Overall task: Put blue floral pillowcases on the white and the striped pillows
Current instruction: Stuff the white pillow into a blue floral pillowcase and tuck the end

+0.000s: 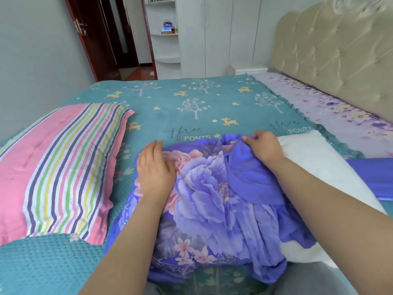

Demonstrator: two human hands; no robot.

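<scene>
- Bedroom, seen from the head view: teal bedspread (191, 107) printed with trees and yellow deer covers the bed; tufted beige headboard (336, 52) on my right, white wardrobe (212, 35) and an open dark-red door (89, 39) at the far side.
- Lilac flowered sheet (331, 111) shows in a strip between the bedspread's edge and the headboard.
- Striped pillow (59, 167), pink with multicolour stripes, lies bare on the left part of the bed, one near corner tucked under a fold of the bedspread.
- Blue floral pillowcase (212, 199) sits bunched in the middle, right in front of me, big purple bloom facing up.
- White pillow (314, 158) lies just right of it; the bunched case overlaps its near end, the far end bare. I cannot tell how far the pillow is inside.
- Left hand (154, 169) lies flat on the case's left edge, fingers straight, pressing the fabric down.
- Right hand (263, 147) has its fingers curled, gripping a gathered fold at the case's far edge.
- Second blue cloth (374, 177), plain side up, lies at the right edge beside the white pillow.
</scene>
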